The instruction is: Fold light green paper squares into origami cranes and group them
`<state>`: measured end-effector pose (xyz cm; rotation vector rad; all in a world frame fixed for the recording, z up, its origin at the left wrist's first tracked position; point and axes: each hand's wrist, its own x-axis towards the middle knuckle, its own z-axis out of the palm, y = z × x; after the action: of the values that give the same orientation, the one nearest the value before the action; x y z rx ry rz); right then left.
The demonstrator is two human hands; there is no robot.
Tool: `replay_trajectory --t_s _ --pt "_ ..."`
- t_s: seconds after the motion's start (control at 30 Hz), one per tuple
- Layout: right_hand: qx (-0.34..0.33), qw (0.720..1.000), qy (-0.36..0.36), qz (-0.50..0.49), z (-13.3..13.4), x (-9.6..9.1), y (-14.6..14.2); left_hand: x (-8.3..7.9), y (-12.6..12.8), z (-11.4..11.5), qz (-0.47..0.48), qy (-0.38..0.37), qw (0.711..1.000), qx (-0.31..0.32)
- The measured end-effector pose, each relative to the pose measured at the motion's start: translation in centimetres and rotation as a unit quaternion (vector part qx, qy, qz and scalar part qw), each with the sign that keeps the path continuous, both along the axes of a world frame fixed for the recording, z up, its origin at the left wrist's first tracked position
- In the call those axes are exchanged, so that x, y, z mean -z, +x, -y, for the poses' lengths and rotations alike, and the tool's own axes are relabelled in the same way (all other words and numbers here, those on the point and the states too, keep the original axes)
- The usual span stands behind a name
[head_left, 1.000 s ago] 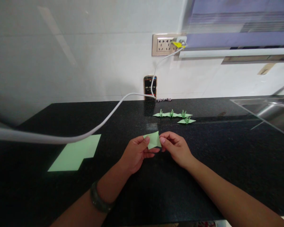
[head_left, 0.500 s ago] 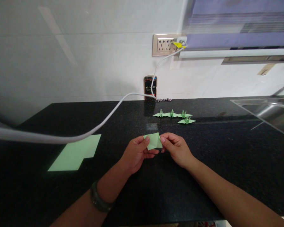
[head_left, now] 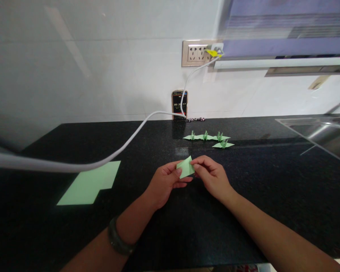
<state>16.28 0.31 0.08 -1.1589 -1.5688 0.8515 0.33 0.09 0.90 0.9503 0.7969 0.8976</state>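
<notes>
Fingers on folded green paper

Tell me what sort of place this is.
Probably a kitchen: a metal sink is set into the black countertop, and a socket panel is mounted on the pale wall behind.

Ahead of me, a glossy black stone counter meets a pale tiled wall. Leaning upright there, I see a black-screened smartphone in a tan case showing pale timer digits, and just beside its foot a short string of dark and light beads. A thick white cable crosses my view from the left, passes in front of the phone and rises to a white plug with a yellow tag, set in a metallic beige socket plate. To my right are a purple striped panel and a silvery metal sink.
</notes>
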Motion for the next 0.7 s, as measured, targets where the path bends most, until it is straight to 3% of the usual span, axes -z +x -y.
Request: replay_trajectory --t_s 0.37,0.7 --pt "0.022 0.999 -0.029 0.001 -0.36 0.54 -0.12 -0.18 0.13 0.01 -0.009 0.005 1.000 -0.009" --pt "-0.046 0.998 0.021 -0.027 -0.36 0.17 -0.04 -0.05 0.37 -0.01 0.021 -0.008 1.000 -0.008"
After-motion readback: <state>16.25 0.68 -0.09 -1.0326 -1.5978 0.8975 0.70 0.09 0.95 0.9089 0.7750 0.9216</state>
